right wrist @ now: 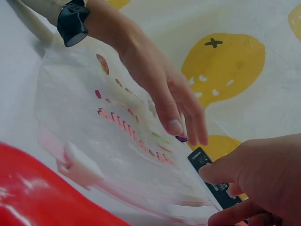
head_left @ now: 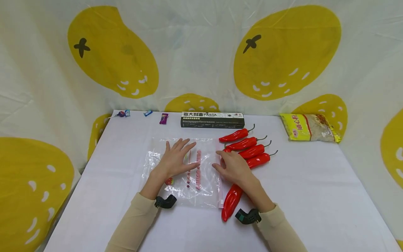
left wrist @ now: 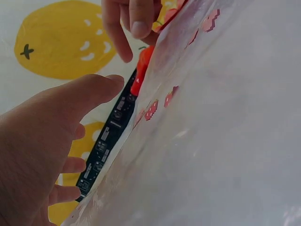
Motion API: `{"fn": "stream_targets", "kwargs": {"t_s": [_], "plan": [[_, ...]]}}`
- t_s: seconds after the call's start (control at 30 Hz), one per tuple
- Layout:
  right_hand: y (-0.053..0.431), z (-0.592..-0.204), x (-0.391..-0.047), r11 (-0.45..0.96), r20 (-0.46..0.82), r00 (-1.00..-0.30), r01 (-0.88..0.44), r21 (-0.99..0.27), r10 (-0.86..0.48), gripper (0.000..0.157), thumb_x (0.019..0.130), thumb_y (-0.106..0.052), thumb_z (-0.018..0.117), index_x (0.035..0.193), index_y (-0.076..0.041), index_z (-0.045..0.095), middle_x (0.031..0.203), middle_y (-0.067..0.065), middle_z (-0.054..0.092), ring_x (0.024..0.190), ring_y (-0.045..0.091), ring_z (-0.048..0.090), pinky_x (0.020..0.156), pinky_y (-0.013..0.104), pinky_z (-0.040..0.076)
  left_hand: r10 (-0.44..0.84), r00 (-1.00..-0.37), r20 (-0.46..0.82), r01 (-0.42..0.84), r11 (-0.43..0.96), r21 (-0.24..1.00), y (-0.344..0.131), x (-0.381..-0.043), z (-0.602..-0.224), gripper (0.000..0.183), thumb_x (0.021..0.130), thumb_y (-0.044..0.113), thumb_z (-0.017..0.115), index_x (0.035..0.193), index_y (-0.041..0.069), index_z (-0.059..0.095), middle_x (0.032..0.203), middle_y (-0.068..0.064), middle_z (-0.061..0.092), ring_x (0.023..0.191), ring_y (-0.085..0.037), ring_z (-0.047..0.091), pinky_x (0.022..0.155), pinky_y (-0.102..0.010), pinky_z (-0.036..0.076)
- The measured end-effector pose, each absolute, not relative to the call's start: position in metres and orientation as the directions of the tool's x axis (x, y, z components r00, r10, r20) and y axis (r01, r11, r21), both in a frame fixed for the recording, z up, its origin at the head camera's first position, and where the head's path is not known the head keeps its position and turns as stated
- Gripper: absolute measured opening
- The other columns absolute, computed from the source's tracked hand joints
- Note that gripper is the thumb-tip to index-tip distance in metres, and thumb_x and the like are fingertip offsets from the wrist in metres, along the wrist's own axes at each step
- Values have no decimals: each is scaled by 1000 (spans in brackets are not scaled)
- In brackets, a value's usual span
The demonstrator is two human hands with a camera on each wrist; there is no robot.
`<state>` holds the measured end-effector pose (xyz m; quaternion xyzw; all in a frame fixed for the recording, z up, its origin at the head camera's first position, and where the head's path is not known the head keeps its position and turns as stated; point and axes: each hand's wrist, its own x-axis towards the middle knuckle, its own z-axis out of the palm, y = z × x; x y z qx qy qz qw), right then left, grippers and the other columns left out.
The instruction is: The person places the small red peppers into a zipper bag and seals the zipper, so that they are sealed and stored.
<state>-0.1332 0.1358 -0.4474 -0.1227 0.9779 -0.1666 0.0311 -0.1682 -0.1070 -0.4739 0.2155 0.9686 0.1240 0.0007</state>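
A clear plastic zip bag (head_left: 179,196) with pink print lies flat on the table. Its pink zip edge runs along the right side, with the slider (right wrist: 77,165) at the near end. My left hand (head_left: 174,161) is spread over the bag, thumb pointing right across the printed letters; in the left wrist view it appears beside the bag's surface. Close by the zip edge is my right hand (head_left: 235,168), thumb and forefinger apart with nothing between them. Under and around that hand lie several red peppers (head_left: 231,203), partly hidden by it.
A black pasta box (head_left: 212,120) stands at the back. Left of it are a purple-wrapped candy (head_left: 163,118), a small blue candy (head_left: 148,113) and a lollipop (head_left: 121,113). A yellow food packet (head_left: 310,127) lies back right. Behind the table hangs a lemon-patterned curtain (head_left: 195,52).
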Motion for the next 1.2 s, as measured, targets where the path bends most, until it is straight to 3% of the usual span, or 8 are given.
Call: {"fn": "stream_targets", "kwargs": {"t_s": [0.27, 0.5, 0.8, 1.0, 1.2], "plan": [[130, -452, -131, 895, 3, -964, -248, -371, -266, 53, 78, -34, 74, 125, -17, 59, 80, -3, 61, 78, 12, 51, 66, 24, 52, 413, -910, 26, 408, 885, 226, -107, -169, -477, 82, 76, 79, 43, 144, 36, 32, 153, 1, 32, 143, -29, 26, 108, -72, 12], [128, -451, -132, 848, 15, -973, -207, -487, -229, 45, 80, -29, 73, 122, -16, 62, 97, 0, 69, 85, 14, 60, 74, 31, 57, 412, -910, 36, 406, 874, 267, -111, -160, -469, 78, 77, 74, 51, 143, 35, 35, 151, 1, 35, 142, -28, 29, 109, -71, 11], [132, -451, -135, 798, 12, -978, -178, -576, -210, 41, 83, -25, 71, 122, -18, 62, 97, -2, 67, 75, 11, 55, 67, 24, 55, 495, -866, 68, 496, 837, 231, -121, -146, -472, 80, 75, 72, 56, 142, 30, 40, 148, -3, 39, 139, -31, 33, 108, -71, 16], [137, -453, -136, 711, 20, -980, -157, -685, -197, 37, 85, -23, 68, 122, -20, 62, 94, -3, 67, 76, 12, 56, 69, 23, 55, 488, -871, 55, 480, 822, 307, -125, -148, -485, 87, 71, 71, 61, 142, 26, 39, 148, -4, 39, 141, -30, 31, 112, -67, 11], [142, -453, -139, 666, -1, -985, -117, -737, -174, 36, 88, -25, 65, 123, -19, 61, 98, -1, 68, 78, 14, 57, 71, 24, 56, 497, -857, 135, 507, 767, 394, -127, -155, -503, 83, 73, 65, 66, 139, 19, 45, 148, -4, 40, 142, -29, 29, 115, -63, 6]]}}
